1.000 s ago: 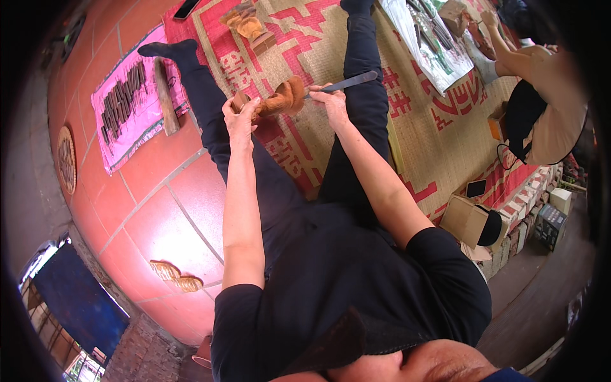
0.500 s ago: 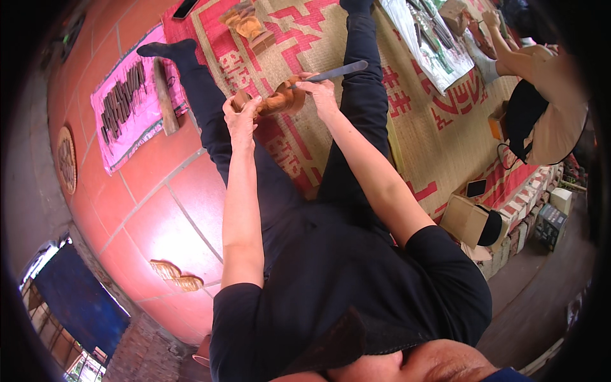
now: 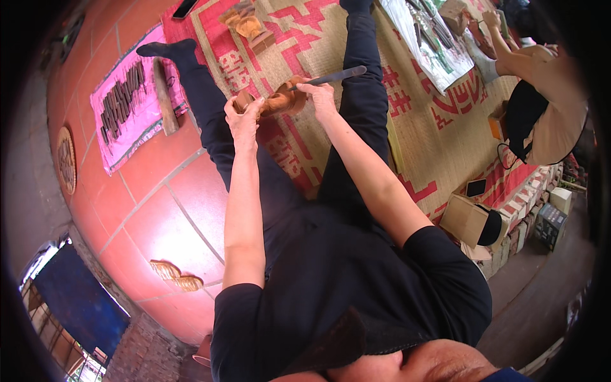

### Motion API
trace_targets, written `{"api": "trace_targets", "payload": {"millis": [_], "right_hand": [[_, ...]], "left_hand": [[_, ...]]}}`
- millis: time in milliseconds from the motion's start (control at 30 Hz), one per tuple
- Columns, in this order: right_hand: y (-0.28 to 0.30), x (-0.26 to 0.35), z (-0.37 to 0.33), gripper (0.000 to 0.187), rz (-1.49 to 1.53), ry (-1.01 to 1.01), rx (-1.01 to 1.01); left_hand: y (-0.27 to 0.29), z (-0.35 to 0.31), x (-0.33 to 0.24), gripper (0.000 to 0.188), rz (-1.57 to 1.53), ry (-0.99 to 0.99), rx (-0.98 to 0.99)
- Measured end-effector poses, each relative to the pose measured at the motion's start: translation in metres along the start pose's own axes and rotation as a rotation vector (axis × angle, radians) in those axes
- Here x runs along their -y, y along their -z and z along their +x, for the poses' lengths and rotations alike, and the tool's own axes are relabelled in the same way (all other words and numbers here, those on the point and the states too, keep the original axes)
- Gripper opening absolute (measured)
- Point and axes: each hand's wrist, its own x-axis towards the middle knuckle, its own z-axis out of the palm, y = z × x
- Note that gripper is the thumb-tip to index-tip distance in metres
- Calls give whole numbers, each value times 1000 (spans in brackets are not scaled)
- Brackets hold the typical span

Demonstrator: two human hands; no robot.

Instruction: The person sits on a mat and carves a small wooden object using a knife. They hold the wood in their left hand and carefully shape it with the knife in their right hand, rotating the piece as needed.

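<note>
Between my legs, above the mat, I hold a carved reddish-brown wooden piece (image 3: 280,102) with a squared end and curved, rounded forms. My left hand (image 3: 243,122) is closed around its left end. My right hand (image 3: 321,100) is closed on a long flat grey metal tool (image 3: 340,75) that looks like a file. One end of this tool lies against the right part of the carving; the other sticks out to the right over my right leg. The exact contact point is too small to make out.
Ahead on the patterned mat (image 3: 414,143) stands another wood carving (image 3: 245,28). A pink cloth (image 3: 137,137) at left bears several dark chisels (image 3: 121,99) and a wooden mallet-like stick (image 3: 164,102). At right, a co-worker (image 3: 554,114) sits near a white sheet (image 3: 449,76) with tools.
The outer end of the file has dipped slightly, and my right hand has shifted a little with it. My left hand still grips the carving in nearly the same place.
</note>
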Motion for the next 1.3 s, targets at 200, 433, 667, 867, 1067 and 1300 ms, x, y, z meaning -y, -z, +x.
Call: {"api": "trace_targets", "payload": {"millis": [200, 433, 667, 867, 1067, 1300], "right_hand": [[-3, 10, -5, 17, 188, -74, -12], [-5, 2, 2, 19, 104, -54, -33], [-5, 1, 5, 17, 121, -64, 14], [-2, 1, 2, 23, 112, -123, -77], [-1, 3, 9, 29, 45, -90, 56], [2, -1, -3, 25, 164, -143, -50]], "left_hand": [[6, 3, 1, 84, -78, 51, 8], [4, -4, -9, 79, -100, 44, -5], [7, -2, -6, 79, -126, 67, -16], [3, -3, -4, 80, -95, 40, -32], [5, -1, 0, 82, -126, 56, 3], [10, -9, 2, 81, -109, 50, -28]]}}
